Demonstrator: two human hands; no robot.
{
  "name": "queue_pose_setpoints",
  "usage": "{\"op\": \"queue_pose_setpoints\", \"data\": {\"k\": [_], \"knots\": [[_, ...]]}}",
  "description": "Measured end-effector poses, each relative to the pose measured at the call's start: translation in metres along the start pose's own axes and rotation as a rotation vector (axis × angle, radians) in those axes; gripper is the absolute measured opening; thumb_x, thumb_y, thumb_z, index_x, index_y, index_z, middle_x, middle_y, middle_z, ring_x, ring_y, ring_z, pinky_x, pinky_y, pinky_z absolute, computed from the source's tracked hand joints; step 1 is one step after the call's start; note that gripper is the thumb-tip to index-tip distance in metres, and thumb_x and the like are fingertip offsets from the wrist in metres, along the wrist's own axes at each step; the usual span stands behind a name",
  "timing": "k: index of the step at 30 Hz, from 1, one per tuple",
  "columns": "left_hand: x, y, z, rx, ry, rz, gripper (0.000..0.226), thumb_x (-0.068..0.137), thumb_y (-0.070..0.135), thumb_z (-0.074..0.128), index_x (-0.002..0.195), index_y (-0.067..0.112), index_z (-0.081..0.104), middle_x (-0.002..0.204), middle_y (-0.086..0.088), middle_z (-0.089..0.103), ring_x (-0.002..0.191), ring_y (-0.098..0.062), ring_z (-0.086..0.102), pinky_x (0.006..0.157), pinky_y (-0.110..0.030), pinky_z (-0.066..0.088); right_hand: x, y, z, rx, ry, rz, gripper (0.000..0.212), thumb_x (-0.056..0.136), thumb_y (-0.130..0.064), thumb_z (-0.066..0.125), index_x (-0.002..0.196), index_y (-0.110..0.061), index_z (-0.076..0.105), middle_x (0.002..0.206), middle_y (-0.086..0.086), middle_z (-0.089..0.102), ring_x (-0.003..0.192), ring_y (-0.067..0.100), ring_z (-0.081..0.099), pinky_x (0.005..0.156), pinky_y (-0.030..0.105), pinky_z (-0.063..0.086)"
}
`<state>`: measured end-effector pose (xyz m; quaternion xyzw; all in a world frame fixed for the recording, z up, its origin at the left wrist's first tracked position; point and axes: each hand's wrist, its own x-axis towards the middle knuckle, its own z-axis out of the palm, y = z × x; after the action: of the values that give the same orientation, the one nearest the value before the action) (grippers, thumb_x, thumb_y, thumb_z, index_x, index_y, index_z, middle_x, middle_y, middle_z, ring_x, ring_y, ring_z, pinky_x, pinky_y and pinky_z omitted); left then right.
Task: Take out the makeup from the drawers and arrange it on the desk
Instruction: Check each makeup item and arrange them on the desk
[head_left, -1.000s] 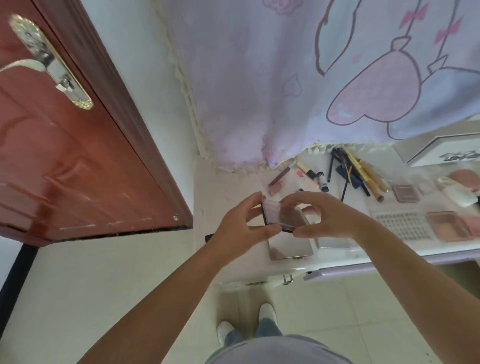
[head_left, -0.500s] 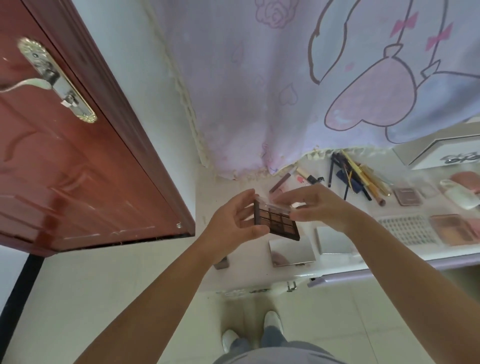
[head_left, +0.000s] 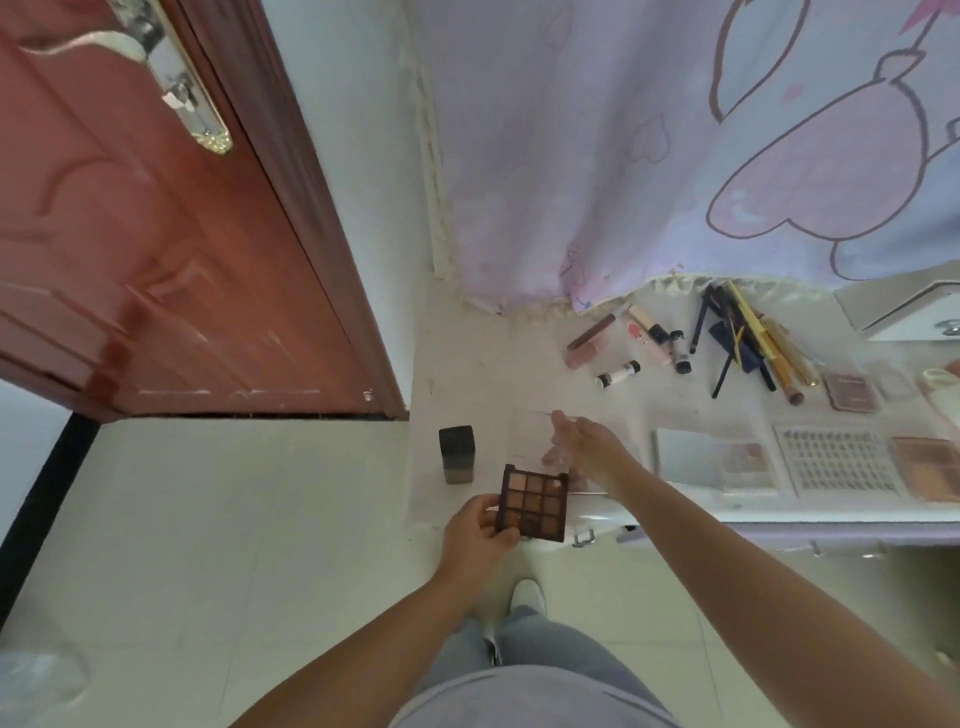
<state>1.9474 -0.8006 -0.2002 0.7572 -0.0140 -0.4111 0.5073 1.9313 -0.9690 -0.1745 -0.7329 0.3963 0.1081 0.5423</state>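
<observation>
Because the clear lid (head_left: 537, 436) of the palette (head_left: 534, 501) is see-through, only its faint edges show against the pale desk (head_left: 467, 374), and where the right hand (head_left: 584, 447) meets it is hard to make out; the fingers reach forward over the lid, bent slightly, and whether they pinch it I cannot tell. The left hand (head_left: 478, 530) grips the palette's left edge, thumb on top and fingers underneath, holding it at the desk's near edge, partly over the floor. The palette is a dark brown square with a three-by-three grid of pans in tan, orange-brown and deep brown; the lid stands swung open from its far side.

At the right, the frame cuts off a copper compact (head_left: 924, 467) and a white box (head_left: 904, 312). Just left of the compact lies a white tray (head_left: 836, 460) with rows of small items too small to name. A pinkish palette (head_left: 743, 457) under a glossy cover is washed out by glare. A bundle of pencils (head_left: 743, 338) lies in a crossed heap, its pieces hard to separate. Lip tubes (head_left: 623, 345) lie near the curtain (head_left: 675, 156) hem. A dark bottle (head_left: 457, 454) stands upright just left of the palette.
</observation>
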Motion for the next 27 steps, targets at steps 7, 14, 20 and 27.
{"op": "queue_pose_setpoints", "data": {"k": [7, 14, 20, 27], "knots": [[0.026, -0.018, -0.009, 0.157, 0.097, 0.010, 0.025, 0.081, -0.001, 0.058, 0.106, 0.000, 0.059, 0.103, -0.017, 0.067, 0.091, -0.027, 0.064, 0.085, -0.030, 0.051, 0.033, 0.007, 0.021, -0.088, 0.065, 0.026, 0.030, 0.095, -0.029, 0.041, 0.092, -0.002, 0.052, 0.079, 0.008, 0.063, 0.062, 0.019, 0.051, 0.066, 0.031, 0.041], [0.040, -0.021, -0.012, 0.362, 0.086, 0.037, 0.024, 0.085, 0.015, 0.060, 0.106, 0.003, 0.055, 0.099, -0.014, 0.067, 0.089, -0.028, 0.064, 0.084, -0.035, 0.052, 0.048, -0.001, 0.033, -0.368, 0.134, -0.048, 0.037, 0.097, -0.025, 0.032, 0.124, -0.005, 0.047, 0.123, 0.016, 0.056, 0.113, 0.030, 0.050, 0.083, 0.026, 0.033], [0.047, -0.026, -0.012, 0.486, 0.115, 0.080, 0.026, 0.086, 0.023, 0.059, 0.105, 0.007, 0.052, 0.096, -0.010, 0.067, 0.085, -0.023, 0.064, 0.070, -0.022, 0.042, 0.048, 0.003, 0.019, -0.300, 0.095, -0.070, 0.041, 0.097, -0.029, 0.034, 0.133, -0.011, 0.041, 0.130, 0.015, 0.051, 0.118, 0.029, 0.047, 0.098, 0.034, 0.036], [0.037, -0.035, -0.012, 0.645, 0.209, 0.101, 0.028, 0.090, 0.031, 0.051, 0.109, 0.010, 0.049, 0.094, -0.006, 0.066, 0.086, -0.021, 0.062, 0.070, -0.026, 0.047, 0.021, 0.051, -0.035, -0.815, 0.172, -0.284, 0.044, 0.087, -0.021, 0.051, 0.130, -0.011, 0.044, 0.135, 0.005, 0.049, 0.130, 0.021, 0.035, 0.104, 0.030, 0.026]]}}
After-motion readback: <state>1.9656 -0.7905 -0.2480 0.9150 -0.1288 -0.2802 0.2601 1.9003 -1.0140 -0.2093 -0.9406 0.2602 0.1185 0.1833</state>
